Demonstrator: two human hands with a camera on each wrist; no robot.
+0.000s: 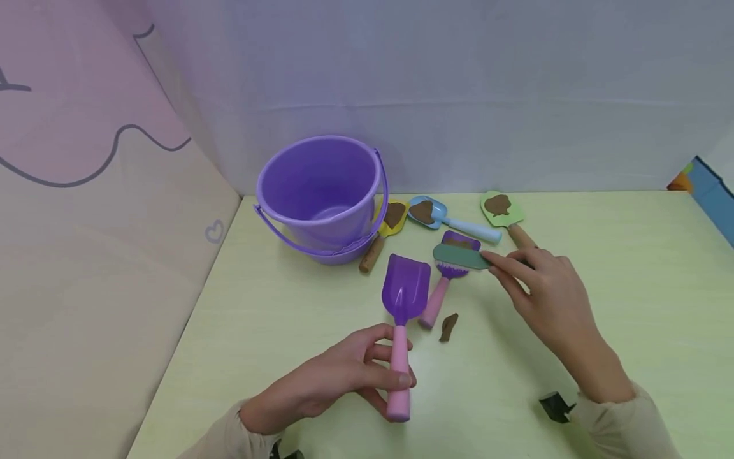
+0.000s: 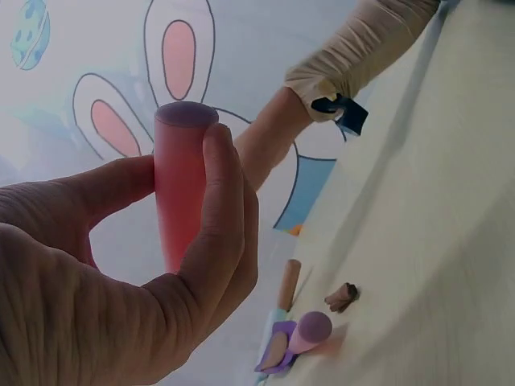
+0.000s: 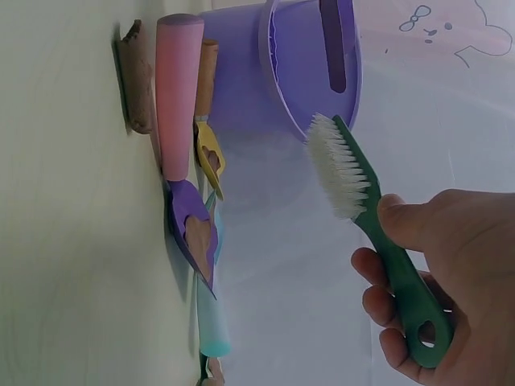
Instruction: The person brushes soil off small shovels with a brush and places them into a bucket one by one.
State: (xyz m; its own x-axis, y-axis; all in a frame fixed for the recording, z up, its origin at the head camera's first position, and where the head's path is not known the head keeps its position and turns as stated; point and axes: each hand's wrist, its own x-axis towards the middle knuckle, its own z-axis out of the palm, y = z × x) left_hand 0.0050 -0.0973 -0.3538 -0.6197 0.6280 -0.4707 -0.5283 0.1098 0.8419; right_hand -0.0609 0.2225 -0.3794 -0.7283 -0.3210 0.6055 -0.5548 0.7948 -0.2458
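In the head view, my left hand (image 1: 344,370) holds a purple toy shovel (image 1: 406,287) by its pink handle, blade pointing away from me. Thumb and fingers wrap that handle (image 2: 181,185) in the left wrist view. My right hand (image 1: 553,299) grips a green brush (image 1: 460,256), its white bristles turned downward. In the head view the brush overlaps a second purple shovel (image 1: 437,299) lying on the table, also pink-handled, with a brown patch on its blade. The right wrist view shows the brush (image 3: 402,277) apart from that shovel (image 3: 179,104). Beside it lies a small brown piece (image 1: 449,327).
A purple bucket (image 1: 321,236) stands at the back left, its handle lowered. Near it lie a yellow shovel (image 1: 395,229) with a brown handle and a light blue shovel (image 1: 470,228). A green shovel (image 1: 513,215) lies beyond my right hand. Walls border the table's back and left.
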